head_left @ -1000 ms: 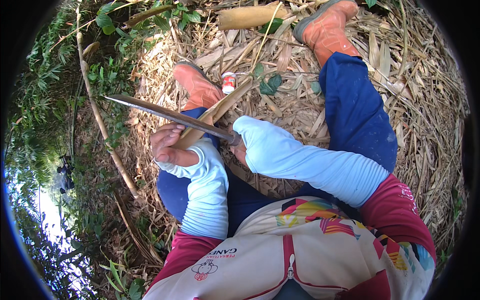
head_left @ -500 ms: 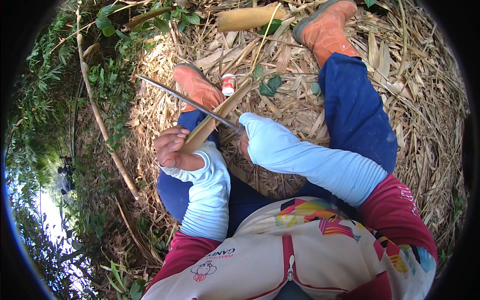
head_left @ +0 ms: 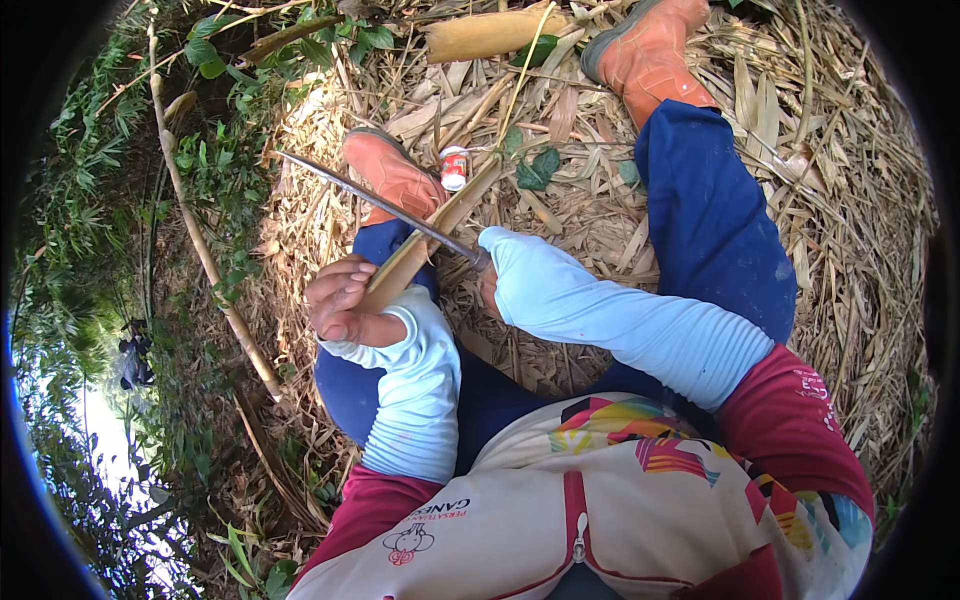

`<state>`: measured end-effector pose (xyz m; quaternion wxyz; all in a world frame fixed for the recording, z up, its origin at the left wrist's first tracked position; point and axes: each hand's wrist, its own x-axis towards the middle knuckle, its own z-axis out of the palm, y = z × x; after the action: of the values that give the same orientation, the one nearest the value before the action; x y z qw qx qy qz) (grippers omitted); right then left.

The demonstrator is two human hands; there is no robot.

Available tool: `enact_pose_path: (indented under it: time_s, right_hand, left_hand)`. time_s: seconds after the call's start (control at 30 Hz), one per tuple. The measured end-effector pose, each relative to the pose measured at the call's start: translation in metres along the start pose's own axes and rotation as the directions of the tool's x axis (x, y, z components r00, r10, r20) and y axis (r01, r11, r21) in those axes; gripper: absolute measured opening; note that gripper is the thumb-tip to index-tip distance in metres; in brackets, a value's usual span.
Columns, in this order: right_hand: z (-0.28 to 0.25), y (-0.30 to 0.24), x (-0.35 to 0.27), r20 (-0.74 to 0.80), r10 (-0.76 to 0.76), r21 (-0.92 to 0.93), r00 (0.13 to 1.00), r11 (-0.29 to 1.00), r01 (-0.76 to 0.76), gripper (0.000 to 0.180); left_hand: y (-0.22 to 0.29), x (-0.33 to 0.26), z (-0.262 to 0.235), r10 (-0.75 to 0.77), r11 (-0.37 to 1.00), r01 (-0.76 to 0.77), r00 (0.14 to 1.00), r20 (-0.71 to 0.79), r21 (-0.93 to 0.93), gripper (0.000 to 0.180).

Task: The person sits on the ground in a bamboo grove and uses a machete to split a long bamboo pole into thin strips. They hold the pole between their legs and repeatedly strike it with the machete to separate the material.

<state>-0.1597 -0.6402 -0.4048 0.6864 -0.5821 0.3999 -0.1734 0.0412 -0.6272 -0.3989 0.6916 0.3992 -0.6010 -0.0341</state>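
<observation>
The left hand (head_left: 340, 300) was closed around the near end of a split bamboo strip (head_left: 430, 240) — a flat, pale yellow piece with a smooth face. The strip ran from this hand up and to the right, over the blue trouser knee, toward a small red and white can (head_left: 454, 168) that lay on the ground. The right hand (head_left: 487, 280) was mostly hidden under its light blue sleeve; it was clenched on the handle of a long knife (head_left: 375, 200). The thin, dark metal blade lay across the strip, its point toward the upper left. Two orange rubber boots (head_left: 395, 172) rested on a thick bed of dry bamboo leaves (head_left: 860, 230) — straw-coloured, long and papery. A cut bamboo section (head_left: 490, 35), round and tan, lay at the top.
</observation>
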Motion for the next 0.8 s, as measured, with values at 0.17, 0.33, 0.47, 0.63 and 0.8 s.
enact_pose_path:
  time_s: [0.17, 0.33, 0.47, 0.63, 0.8]
  right_hand:
    - [0.001, -0.01, 0.003, -0.017, 0.059, -0.113, 0.998, 0.992, -0.061, 0.019]
    - [0.001, -0.003, 0.002, 0.01, 0.042, -0.106, 0.999, 0.994, -0.04, 0.021]
    - [-0.002, 0.005, 0.004, 0.001, 0.036, -0.049, 0.999, 0.998, -0.036, 0.021]
    - [0.001, -0.007, 0.001, -0.024, 0.069, -0.164, 0.997, 0.984, -0.072, 0.023]
    - [0.008, 0.011, -0.001, -0.059, -0.012, -0.147, 0.998, 0.989, 0.003, 0.022]
  left_hand:
    - [0.003, -0.001, 0.013, -0.004, 0.999, 0.007, 0.997, -0.071, 0.032, 0.053]
    - [0.007, -0.003, 0.012, -0.025, 0.998, 0.031, 0.995, -0.096, 0.058, 0.053]
    - [0.004, -0.003, 0.005, -0.024, 0.999, 0.025, 1.0, -0.012, 0.029, 0.053]
    - [0.003, -0.006, 0.011, -0.005, 0.997, 0.011, 0.997, -0.074, 0.071, 0.052]
    - [0.0, -0.008, 0.002, -0.01, 0.999, 0.012, 0.999, -0.054, 0.036, 0.051]
